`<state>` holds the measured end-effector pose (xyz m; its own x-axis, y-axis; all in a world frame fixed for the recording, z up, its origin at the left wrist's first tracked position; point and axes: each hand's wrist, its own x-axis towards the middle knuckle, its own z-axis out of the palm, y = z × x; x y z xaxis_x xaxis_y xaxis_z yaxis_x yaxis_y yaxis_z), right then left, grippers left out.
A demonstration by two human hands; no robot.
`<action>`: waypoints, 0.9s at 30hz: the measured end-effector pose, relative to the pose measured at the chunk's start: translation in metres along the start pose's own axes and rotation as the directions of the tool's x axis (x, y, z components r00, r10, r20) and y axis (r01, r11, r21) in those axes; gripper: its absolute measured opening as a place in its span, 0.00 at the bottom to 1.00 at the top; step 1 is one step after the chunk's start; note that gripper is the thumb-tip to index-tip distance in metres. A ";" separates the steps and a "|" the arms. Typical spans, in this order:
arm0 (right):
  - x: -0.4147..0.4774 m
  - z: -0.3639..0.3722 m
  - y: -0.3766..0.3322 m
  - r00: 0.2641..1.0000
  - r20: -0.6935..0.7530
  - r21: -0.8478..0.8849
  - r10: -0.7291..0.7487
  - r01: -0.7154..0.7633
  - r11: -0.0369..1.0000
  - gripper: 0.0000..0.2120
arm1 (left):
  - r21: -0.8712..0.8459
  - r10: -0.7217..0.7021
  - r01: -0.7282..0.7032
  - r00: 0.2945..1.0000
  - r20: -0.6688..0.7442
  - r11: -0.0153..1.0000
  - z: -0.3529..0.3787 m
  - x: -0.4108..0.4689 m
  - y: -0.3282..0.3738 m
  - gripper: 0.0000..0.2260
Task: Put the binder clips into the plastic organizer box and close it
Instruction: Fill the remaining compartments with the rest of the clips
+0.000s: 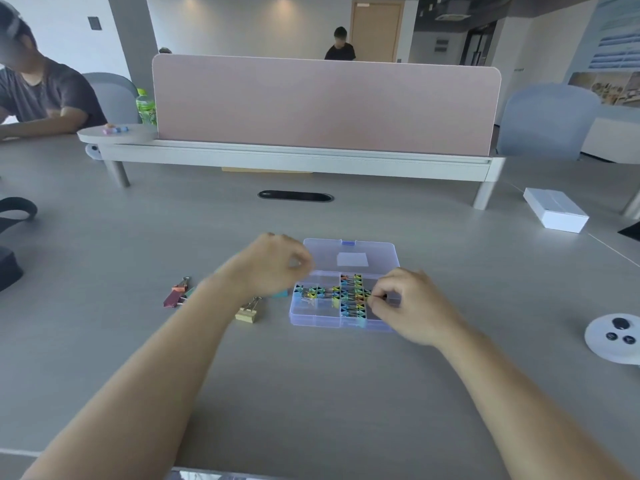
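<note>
The fingers [388,287] of the right hand [412,306] were pinched, seemingly on a small binder clip [376,297], over the right end of the open plastic organizer box [311,319]. The hold of the blurred left hand [273,265] could not be told. Large binder clips [247,311] were seen on the bench [311,393] left of the box, nearest that hand.

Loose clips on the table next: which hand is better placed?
Left, probably. The yellow clip and maroon clip lie left of the organizer box, near the left hand; the right hand is over the box's right side.
</note>
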<state>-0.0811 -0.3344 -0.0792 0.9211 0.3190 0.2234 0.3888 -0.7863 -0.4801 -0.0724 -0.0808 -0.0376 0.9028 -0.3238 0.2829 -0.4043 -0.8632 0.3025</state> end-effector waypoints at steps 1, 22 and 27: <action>0.000 0.000 0.000 1.000 0.000 -0.001 0.003 -0.003 1.000 0.08 | 0.009 -0.094 0.094 0.996 0.011 0.996 -0.008 -0.001 -0.015 0.09; 0.001 0.001 -0.001 0.997 0.028 0.088 0.070 -0.072 0.994 0.12 | -0.294 -0.443 0.493 0.869 0.223 0.819 -0.051 -0.081 -0.094 0.23; 0.000 0.000 -0.003 0.997 0.037 0.110 0.072 -0.076 0.991 0.10 | -0.166 -0.473 0.486 0.874 0.113 0.858 -0.047 -0.076 -0.098 0.13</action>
<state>-0.0819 -0.3317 -0.0779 0.9469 0.2808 0.1566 0.3179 -0.7450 -0.5864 -0.1083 0.0466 -0.0462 0.9967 0.0812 0.0014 0.0671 -0.8336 0.5482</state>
